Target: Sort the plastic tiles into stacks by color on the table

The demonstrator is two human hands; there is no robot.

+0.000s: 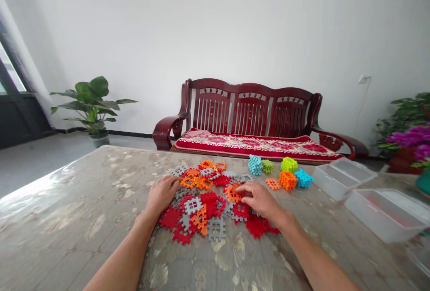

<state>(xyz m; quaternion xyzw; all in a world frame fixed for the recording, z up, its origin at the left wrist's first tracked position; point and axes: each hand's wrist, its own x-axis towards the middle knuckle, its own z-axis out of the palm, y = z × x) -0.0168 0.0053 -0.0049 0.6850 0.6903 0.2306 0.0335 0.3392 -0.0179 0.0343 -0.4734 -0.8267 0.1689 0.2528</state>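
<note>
A loose pile of flat interlocking puzzle tiles (210,205) in red, grey and orange, with notched edges and some with window cutouts, lies between my hands on the table. My left hand (163,194) rests at the pile's left edge, fingers stretched toward the grey and orange tiles. Over the right side, my right hand (260,199) has its fingers bent at an orange window tile (231,193), apparently gripping its edge. Near the front are a grey window tile (216,229) and an orange triangular tile (200,219).
Built shapes stand right of the pile: a blue one (255,164), a lime one (289,164), an orange cube (288,180) and a spiky blue one (304,178). Clear plastic boxes (383,219) stand farther right. A wooden bench (250,112) is behind the patterned table (101,219).
</note>
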